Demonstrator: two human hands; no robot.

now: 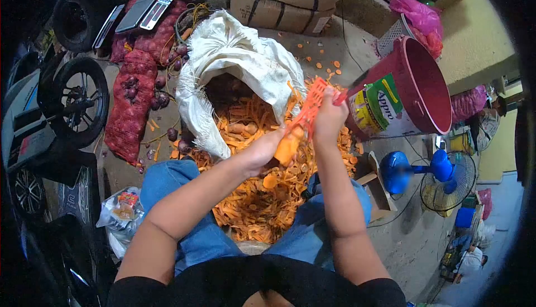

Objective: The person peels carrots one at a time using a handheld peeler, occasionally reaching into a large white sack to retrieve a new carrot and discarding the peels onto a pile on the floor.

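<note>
My left hand [261, 153] is closed around a peeled-looking carrot [287, 148] held over the heap of peelings. My right hand [330, 118] grips an orange slotted plastic tool [310, 101], which looks like a peeler or grater and lies along the carrot's upper side. A red handle end [339, 97] sticks out beside the right fingers. Below both hands, orange carrot peelings [254, 206] are piled between my knees, with a cut carrot slice [270, 181] on top. Just ahead stands an open white woven sack [240, 50] with carrots and peelings at its mouth.
A red bucket [435, 84] lies tilted at the right, near a blue fan [446, 176]. Red mesh bags of onions [131, 106] and a scale [148, 11] are at the left, beside a motorcycle wheel [81, 101]. Cardboard boxes [285, 8] stand behind the sack.
</note>
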